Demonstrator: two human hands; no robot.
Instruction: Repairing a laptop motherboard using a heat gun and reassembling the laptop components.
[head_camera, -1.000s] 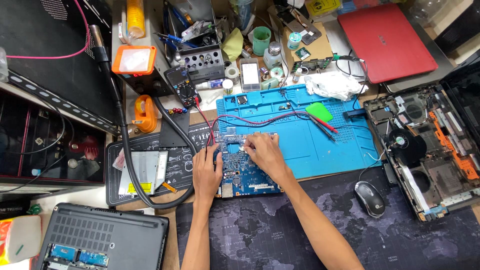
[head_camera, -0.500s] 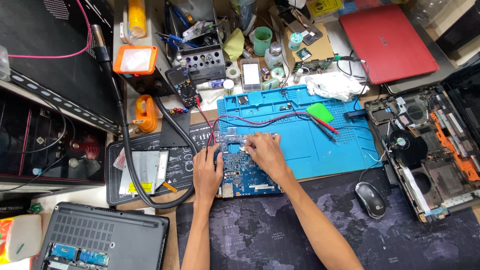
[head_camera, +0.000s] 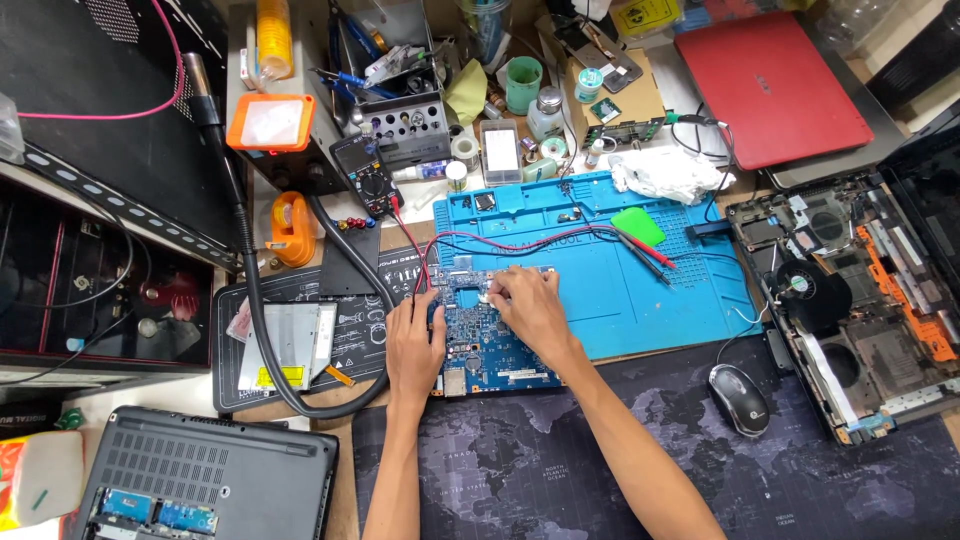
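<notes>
Cluttered is the word for this workbench (head_camera: 300, 400) from my remote seat: a dark desk pad printed with a world map at six o'clock, a blue repair mat (head_camera: 620, 270) across the middle, tools and bottles heaped toward twelve. On the mat's near-left corner lies a blue circuit board (head_camera: 480, 345), flat, component side up, partly overhanging onto the pad.

My left hand (head_camera: 415, 345) lies palm-down on the board's nine-o'clock edge, fingers curled over it and pinning it. My right hand (head_camera: 530, 305) sits at the board's one-o'clock corner with fingertips pinched together over something small — what it grips, I cannot tell.

I judge the board light, stiff and fragile: best taken by its bare edges, never by the chips or connectors. Red and black probe leads (head_camera: 560, 238) trail across the mat from a multimeter (head_camera: 365, 180) at eleven o'clock. An opened laptop chassis (head_camera: 850, 300) lies at three, a mouse (head_camera: 738, 398) at four, a red laptop (head_camera: 770, 80) at one — and a grey laptop base (head_camera: 200, 480) at eight
</notes>
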